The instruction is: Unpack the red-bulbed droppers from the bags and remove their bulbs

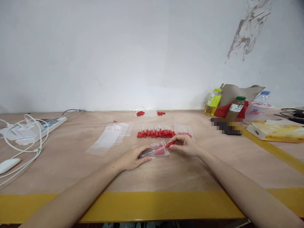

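Note:
My left hand grips a clear zip bag lying low over the table, with red pieces visible inside its right part. At the bag's right end, my right hand pinches a small red rod-shaped piece between thumb and fingers, its tip touching or just at the bag's mouth. Just beyond both hands runs a row of red-tipped pieces with pale thin stems pointing away. Right of the row lies another clear bag with pinkish-red pieces in or under it.
Flat zip bags lie left of the row. Farther back are two small groups of red pieces. A power strip with white cables occupies the left. Bottles, a plastic tub and a yellow tissue pack stand at the right.

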